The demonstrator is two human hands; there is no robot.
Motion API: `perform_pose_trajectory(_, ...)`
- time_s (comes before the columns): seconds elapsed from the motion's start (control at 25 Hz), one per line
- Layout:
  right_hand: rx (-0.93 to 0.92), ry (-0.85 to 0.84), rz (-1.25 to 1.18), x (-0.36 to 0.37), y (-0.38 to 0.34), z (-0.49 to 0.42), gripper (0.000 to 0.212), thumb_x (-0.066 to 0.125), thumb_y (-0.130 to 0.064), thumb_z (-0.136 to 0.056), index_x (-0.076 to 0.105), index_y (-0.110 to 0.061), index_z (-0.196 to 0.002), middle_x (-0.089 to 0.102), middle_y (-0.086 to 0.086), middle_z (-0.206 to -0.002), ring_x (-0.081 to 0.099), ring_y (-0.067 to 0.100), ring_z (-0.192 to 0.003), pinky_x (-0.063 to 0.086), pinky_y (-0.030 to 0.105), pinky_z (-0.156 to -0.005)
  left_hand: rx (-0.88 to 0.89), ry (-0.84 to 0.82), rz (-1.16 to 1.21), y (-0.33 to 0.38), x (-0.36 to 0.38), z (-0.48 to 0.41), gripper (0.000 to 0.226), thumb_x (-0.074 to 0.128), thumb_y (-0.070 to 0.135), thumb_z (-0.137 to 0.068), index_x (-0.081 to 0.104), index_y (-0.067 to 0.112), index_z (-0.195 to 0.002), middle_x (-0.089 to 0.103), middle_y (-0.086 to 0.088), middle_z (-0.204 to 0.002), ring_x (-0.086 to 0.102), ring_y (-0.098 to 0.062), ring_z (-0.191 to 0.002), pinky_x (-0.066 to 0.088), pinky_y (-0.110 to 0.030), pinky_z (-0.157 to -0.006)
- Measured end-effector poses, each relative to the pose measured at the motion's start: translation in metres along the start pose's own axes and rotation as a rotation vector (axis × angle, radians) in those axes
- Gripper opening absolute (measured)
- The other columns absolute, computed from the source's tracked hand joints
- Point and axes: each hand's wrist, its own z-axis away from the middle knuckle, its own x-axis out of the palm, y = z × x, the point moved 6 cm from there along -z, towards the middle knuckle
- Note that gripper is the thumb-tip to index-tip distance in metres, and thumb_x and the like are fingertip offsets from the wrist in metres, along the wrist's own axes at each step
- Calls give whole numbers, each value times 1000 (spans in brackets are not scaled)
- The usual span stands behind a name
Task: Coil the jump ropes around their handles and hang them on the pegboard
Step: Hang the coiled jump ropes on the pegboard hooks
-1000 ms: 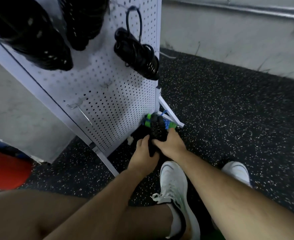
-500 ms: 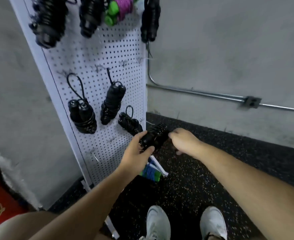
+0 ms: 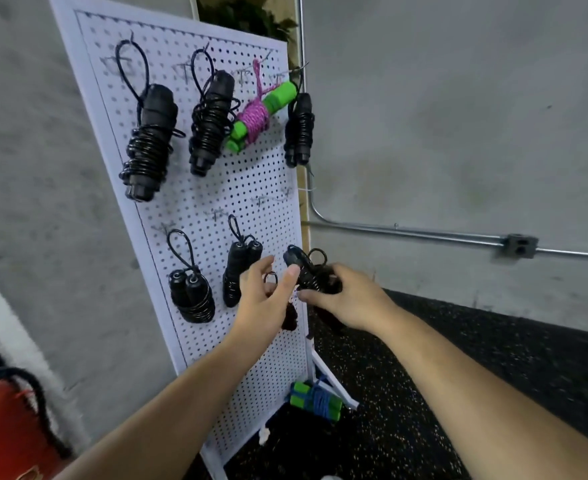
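A white pegboard (image 3: 195,199) leans against the wall with several coiled black jump ropes hung on its hooks. Among them is a pink rope with green handles (image 3: 254,116). My right hand (image 3: 348,299) grips a coiled black jump rope (image 3: 308,271) at the board's right edge, level with the lower row. My left hand (image 3: 265,296) is spread beside it, its thumb touching the rope's handle end. Behind my left hand hangs another small black rope (image 3: 288,318), mostly hidden. A blue rope with green handles (image 3: 315,403) lies on the floor by the board's foot.
The board's white foot (image 3: 334,382) sticks out over the speckled black floor (image 3: 424,393). A metal conduit (image 3: 407,233) with a junction box (image 3: 521,245) runs along the grey wall. A red object (image 3: 5,420) sits at lower left. Free hooks (image 3: 261,200) show mid-board.
The view rose from the floor to the board. The black coiled rope came up from the floor, and it passed from my left hand's grip into my right hand.
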Motion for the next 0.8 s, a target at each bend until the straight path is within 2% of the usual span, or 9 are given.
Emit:
perform_pose_trajectory(0.08, 59, 76, -123, -3, -6, -3, 60, 66, -75, -76, 56, -37, -121, 60, -18, -109, 58, 6, -98, 46, 29, -79, 20, -29, -23, 4, 6, 0, 60, 58, 67, -84, 42, 40, -135, 50, 3, -137, 61, -14, -109, 52, -30, -92)
perform_pose_trajectory(0.16, 67, 133, -191, -4, -12, -4, 54, 61, -75, -80, 52, -37, -118, 57, -19, -103, 58, 6, -95, 44, 29, -78, 21, -109, 7, 7, 18, 1, 57, 62, 56, -90, 40, 38, -140, 55, 0, -137, 63, -8, -101, 55, -28, -90)
perform_pose_trajectory(0.24, 52, 177, -278, -2, -17, -8, 47, 54, -70, -89, 51, -37, -122, 60, -18, -106, 60, 7, -98, 48, 31, -82, 12, -164, 110, 12, 25, -1, 62, 66, 50, -92, 38, 39, -146, 57, 10, -138, 64, 0, -101, 56, -28, -93)
perform_pose_trajectory(0.32, 20, 219, -396, 2, -23, -13, 37, 44, -57, -99, 53, -36, -129, 64, -10, -120, 63, 10, -107, 52, 31, -89, 8, -169, 228, 21, 25, -12, 49, 71, 43, -92, 51, 37, -136, 65, 20, -127, 66, 2, -106, 57, -25, -91)
perform_pose_trajectory(0.44, 7, 284, -624, -2, -29, -18, 26, 45, -33, -104, 58, -35, -126, 66, -2, -117, 65, 11, -103, 54, 23, -82, -43, -174, 368, 28, 19, -35, 37, 73, 29, -92, 64, 17, -125, 73, -12, -116, 69, -24, -109, 53, -43, -98)
perform_pose_trajectory(0.52, 62, 259, -747, -5, -27, -23, 32, 52, -23, -100, 54, -31, -131, 67, 1, -109, 67, 15, -95, 54, 28, -80, -72, -186, 412, 34, 17, -42, 24, 65, 18, -96, 67, 7, -118, 73, -19, -107, 69, -25, -95, 53, -38, -84)
perform_pose_trajectory(0.68, 139, 62, -1182, 7, -27, -44, 45, 52, -10, -98, 52, -34, -135, 74, 4, -108, 72, 13, -74, 56, 30, -63, -79, -165, 232, 40, 12, -50, 20, 57, 24, -98, 70, 10, -92, 64, -7, -78, 58, -18, -70, 44, -28, -61)
perform_pose_trajectory(0.76, 147, 90, -1247, 12, -27, -52, 44, 54, -8, -97, 54, -35, -133, 76, 5, -105, 75, 17, -79, 59, 35, -66, 13, -137, 30, 43, 9, -58, 26, 54, 29, -102, 65, 10, -88, 60, -6, -80, 56, -16, -67, 45, -22, -58)
perform_pose_trajectory(0.8, 157, 142, -1248, 14, -26, -55, 44, 57, -9, -97, 54, -35, -131, 76, 6, -107, 75, 19, -86, 61, 38, -71, 49, -107, -69, 43, 7, -61, 23, 53, 34, -103, 65, 15, -97, 59, -3, -93, 59, -14, -71, 46, -18, -62)
